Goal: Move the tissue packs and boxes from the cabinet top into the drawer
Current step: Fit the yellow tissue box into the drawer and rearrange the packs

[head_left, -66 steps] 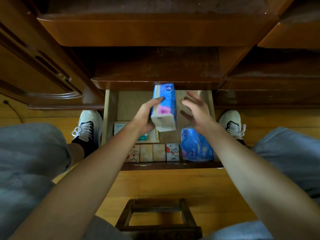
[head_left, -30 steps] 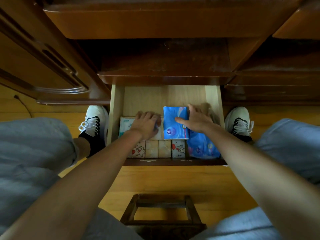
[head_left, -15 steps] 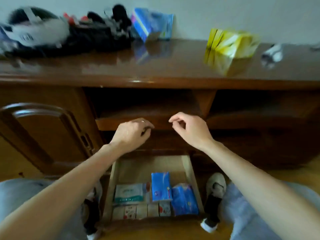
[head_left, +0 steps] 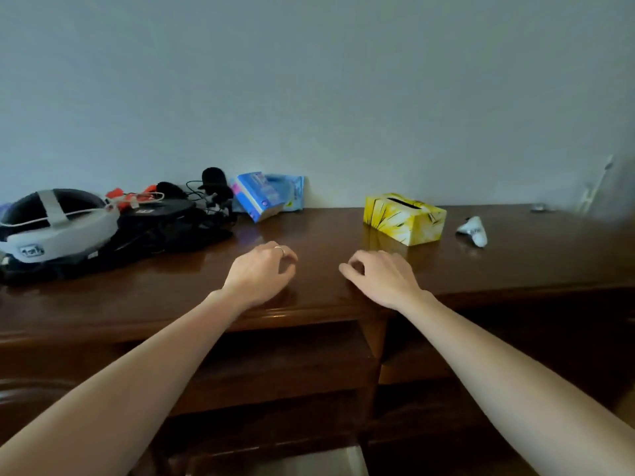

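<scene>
On the cabinet top [head_left: 515,259], tissue pack [head_left: 264,195] lies left of tissue box [head_left: 405,218].

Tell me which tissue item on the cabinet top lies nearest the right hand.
The yellow tissue box, standing just beyond the right hand. The blue tissue pack leans by the wall further left, nearer the left hand.

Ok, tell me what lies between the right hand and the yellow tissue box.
Only bare, glossy cabinet top in the head view. The right hand hovers empty, and the yellow tissue box stands beyond it, slightly to the right.
</scene>
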